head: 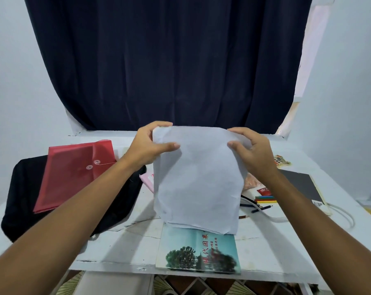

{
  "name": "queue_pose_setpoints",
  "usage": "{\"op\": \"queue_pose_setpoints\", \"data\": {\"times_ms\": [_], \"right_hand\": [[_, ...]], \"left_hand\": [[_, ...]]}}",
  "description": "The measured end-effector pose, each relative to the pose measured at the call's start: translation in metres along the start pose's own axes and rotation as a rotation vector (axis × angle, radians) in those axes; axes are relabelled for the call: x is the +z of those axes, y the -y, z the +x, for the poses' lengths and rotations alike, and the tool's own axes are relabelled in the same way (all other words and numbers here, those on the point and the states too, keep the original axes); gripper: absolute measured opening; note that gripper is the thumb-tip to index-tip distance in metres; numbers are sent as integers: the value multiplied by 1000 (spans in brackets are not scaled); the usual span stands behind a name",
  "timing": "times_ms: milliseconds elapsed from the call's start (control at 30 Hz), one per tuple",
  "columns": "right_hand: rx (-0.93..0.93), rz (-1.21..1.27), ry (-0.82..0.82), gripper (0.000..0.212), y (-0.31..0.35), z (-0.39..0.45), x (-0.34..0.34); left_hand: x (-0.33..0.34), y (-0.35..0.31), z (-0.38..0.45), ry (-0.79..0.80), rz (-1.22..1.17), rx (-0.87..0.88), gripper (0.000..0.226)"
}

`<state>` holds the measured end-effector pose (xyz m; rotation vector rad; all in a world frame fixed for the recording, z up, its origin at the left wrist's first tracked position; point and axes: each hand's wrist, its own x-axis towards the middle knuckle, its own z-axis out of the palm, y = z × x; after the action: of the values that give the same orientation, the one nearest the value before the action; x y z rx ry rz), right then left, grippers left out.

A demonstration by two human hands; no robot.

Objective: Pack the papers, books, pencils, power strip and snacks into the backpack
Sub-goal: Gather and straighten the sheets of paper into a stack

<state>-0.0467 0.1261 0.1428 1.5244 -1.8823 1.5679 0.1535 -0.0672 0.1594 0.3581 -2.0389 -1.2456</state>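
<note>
A stack of white papers [198,179] stands upright on its lower edge on the table. My left hand [152,144] grips its top left corner, and my right hand [251,149] grips the top right corner. The stack's lower edge rests on a teal book [198,252] with a tree on its cover. The black backpack [24,192] lies flat at the left, and a red document envelope [73,175] lies on top of it. Coloured pencils [264,199] lie to the right of the papers. A pink snack packet [252,182] peeks out behind the papers.
A black-covered book [301,184] lies at the right, with a white cable [348,218] looping beside it. A small printed packet [281,160] sits at the far right. A pink item [147,179] lies left of the papers. A dark curtain [169,60] hangs behind the white table [120,248].
</note>
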Motion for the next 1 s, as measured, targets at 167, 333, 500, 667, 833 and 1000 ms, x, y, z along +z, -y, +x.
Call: {"op": "queue_pose_setpoints", "data": {"times_ms": [167,333,500,667,833,1000], "right_hand": [[107,184,-18,24,6,10,-8],[422,456,-114,45,0,12,-5],[801,858,250,46,-11,-16,3],[807,700,97,25,-28,-50,6],[710,349,-241,15,-35,-73,-28],[637,217,-414,21,-42,-113,-78]], "left_hand": [[7,49,-16,93,-259,-318,80],[26,62,-28,49,-426,-347,41],[38,56,-29,-110,-522,-348,25],[65,46,-23,-141,-622,-386,27],[133,32,-17,-43,-660,-417,31],[212,24,-22,41,-555,-370,24]]}}
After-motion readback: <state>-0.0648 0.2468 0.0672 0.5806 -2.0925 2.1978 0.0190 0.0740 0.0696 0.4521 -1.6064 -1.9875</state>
